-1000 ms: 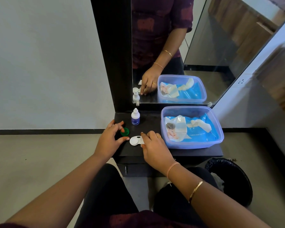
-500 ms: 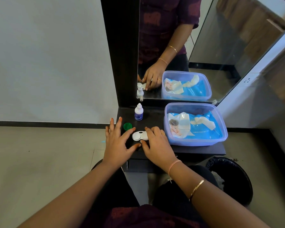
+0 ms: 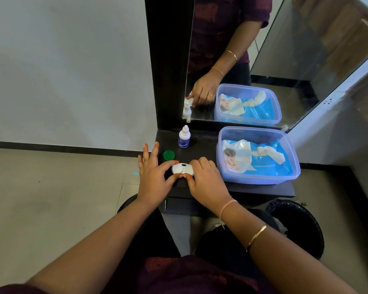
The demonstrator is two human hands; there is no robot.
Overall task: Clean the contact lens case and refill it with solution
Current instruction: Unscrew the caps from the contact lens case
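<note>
A white contact lens case [image 3: 182,169] lies on the dark shelf [image 3: 204,145], near its front edge. My left hand [image 3: 153,177] pinches the case's left end between thumb and forefinger, its other fingers spread. My right hand [image 3: 206,179] grips the right end, covering that half. A green round cap [image 3: 169,155] lies loose on the shelf just behind the left hand. The small white solution bottle [image 3: 184,137] with a blue label stands upright, capped, near the mirror.
A clear plastic tub [image 3: 293,166] holding a blue wet-wipes pack and a crumpled white wipe fills the shelf's right side. A mirror [image 3: 285,60] rises behind the shelf. A black bin [image 3: 297,225] stands on the floor at lower right.
My left hand let go of the green cap and moved right onto the lens case. Both hands now hold the case, which sits slightly nearer the front edge.
</note>
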